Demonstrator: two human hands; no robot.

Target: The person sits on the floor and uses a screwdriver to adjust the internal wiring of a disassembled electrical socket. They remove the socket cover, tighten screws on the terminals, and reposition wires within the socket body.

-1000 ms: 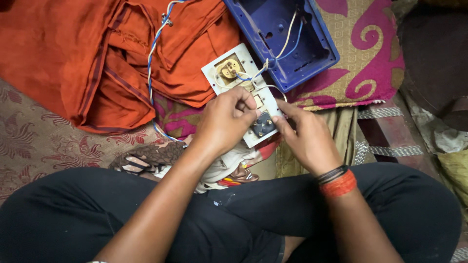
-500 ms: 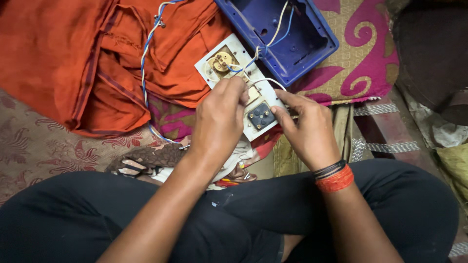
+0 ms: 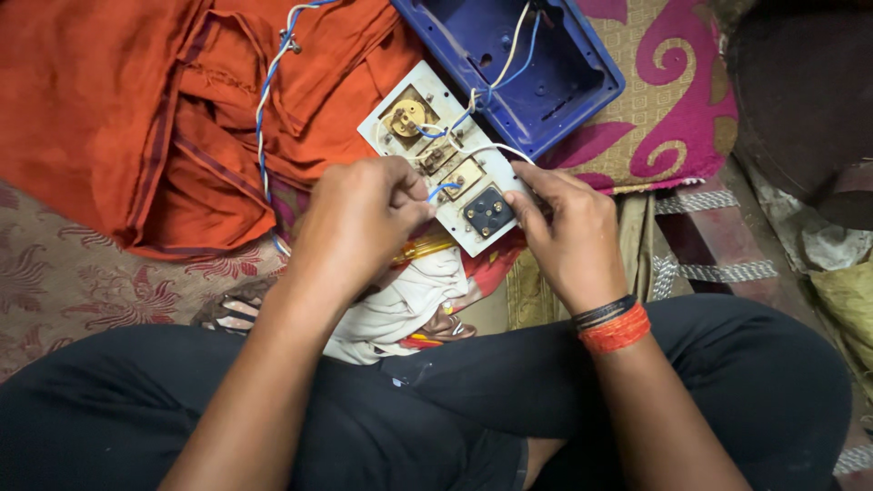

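My left hand [image 3: 359, 223] is pinching one short blue wire [image 3: 443, 188], and my right hand [image 3: 568, 236] grips the edge of the one white rectangular switch plate [image 3: 446, 155] tilted over my lap. One blue plastic box [image 3: 509, 64] sits just behind it, with one orange cloth [image 3: 118, 109] at left.

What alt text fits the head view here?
Two hands work on a white switch plate: the left hand pinches a blue wire, the right hand grips the plate's edge. A blue plastic box and orange cloth lie behind.
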